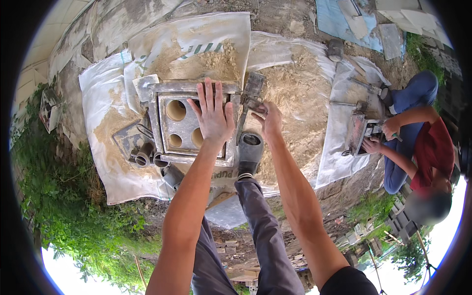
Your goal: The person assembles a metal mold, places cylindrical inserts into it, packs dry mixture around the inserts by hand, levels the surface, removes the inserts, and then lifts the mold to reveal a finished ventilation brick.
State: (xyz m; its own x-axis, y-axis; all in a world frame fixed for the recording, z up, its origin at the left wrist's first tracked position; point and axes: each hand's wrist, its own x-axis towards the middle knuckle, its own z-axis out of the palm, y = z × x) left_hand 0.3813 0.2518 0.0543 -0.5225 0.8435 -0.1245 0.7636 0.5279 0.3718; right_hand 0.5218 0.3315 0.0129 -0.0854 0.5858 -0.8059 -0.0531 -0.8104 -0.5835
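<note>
My left hand (215, 115) lies with straight, spread fingers over a square, dirt-caked mould box (158, 115), its fingertips at the far rim. The plate inside the frame has round holes of different sizes, one partly covered by my hand. Just right of the box, my right hand (269, 120) is closed with curled fingers at a small dark metal piece (254, 104). Its full shape is hidden by the fingers. A dark rectangular block (254, 83) lies right beyond it. My shoe (250, 151) is planted by the box's near right corner.
White sheets (103, 98) strewn with loose sand (297, 93) cover the ground. Short pipes (144, 154) and a flat plate (123, 140) lie left of the box. At right, a seated person (418, 132) works on another metal box (358, 132), with hammers (361, 105) close by.
</note>
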